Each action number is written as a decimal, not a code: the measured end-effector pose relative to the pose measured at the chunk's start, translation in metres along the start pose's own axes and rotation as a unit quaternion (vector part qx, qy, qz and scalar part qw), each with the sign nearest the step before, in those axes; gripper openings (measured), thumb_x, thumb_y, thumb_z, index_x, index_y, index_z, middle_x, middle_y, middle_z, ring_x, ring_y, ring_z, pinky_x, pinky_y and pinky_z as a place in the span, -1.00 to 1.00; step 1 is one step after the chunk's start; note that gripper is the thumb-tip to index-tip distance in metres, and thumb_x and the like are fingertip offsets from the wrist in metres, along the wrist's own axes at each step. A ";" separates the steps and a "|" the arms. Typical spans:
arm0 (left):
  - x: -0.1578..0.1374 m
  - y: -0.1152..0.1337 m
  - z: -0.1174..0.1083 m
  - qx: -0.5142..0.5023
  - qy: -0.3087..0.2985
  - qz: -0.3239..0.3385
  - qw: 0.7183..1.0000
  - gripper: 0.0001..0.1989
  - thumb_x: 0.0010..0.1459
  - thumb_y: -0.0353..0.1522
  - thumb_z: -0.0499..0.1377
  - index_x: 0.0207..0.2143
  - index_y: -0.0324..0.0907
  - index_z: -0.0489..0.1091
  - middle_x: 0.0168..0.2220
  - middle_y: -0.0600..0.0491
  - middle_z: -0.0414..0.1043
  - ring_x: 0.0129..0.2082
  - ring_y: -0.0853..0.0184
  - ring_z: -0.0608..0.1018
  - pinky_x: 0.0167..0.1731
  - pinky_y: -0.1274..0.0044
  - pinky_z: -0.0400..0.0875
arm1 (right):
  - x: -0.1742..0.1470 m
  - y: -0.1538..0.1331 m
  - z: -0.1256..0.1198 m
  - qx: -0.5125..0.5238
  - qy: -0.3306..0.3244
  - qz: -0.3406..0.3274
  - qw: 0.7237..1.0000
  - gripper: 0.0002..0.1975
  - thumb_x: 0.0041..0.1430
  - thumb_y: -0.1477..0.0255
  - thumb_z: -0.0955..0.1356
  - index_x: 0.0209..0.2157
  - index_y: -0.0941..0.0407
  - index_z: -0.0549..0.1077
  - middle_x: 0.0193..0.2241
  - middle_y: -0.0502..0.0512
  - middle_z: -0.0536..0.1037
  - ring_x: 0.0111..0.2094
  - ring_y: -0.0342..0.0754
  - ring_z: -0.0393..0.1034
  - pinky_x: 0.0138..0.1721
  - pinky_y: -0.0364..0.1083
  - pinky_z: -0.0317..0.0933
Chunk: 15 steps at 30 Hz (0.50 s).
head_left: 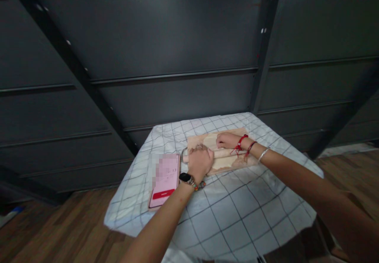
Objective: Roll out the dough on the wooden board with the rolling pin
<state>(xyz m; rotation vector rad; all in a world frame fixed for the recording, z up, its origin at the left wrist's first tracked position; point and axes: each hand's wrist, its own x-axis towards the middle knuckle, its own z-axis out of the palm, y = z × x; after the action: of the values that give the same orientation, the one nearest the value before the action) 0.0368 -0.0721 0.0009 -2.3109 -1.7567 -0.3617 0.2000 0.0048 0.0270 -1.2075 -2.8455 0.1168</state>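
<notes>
Rod, pale, on board, cloth-covered tabletop; long axis left–right. Left hand at its left end, fingers clenched around it. Right hand just far of it, fingers curled; contact, cannot tell.

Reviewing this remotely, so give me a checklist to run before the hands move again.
1. Left hand over the pale rod: ok, curled over it.
2. Right hand touching the rod: cannot tell; contact is unclear.
3. Rod lying across the board: ok.
4. Phone off the board: ok, on the checked cloth to its left.
5. Red bracelet strings clear of the rod: not ok, they overlap it in view.
</notes>
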 end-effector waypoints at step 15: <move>-0.014 0.004 -0.003 0.004 0.003 0.008 1.000 -0.58 0.23 -0.35 -0.19 -0.04 -0.43 0.28 -0.08 -0.25 0.37 -0.06 0.16 0.40 -0.09 0.36 0.20 | -0.014 -0.002 -0.007 0.176 -0.033 -0.043 0.983 -0.74 0.09 0.37 0.25 -0.43 0.23 0.50 -0.48 0.06 0.50 -0.45 -0.14 0.30 -0.40 -0.19 0.15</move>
<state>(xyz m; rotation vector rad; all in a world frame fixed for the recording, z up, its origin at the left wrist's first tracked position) 0.0369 -0.0871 -0.0005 -2.3142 -1.7337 -0.3568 0.2084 -0.0063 0.0335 -1.0229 -2.7634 0.6365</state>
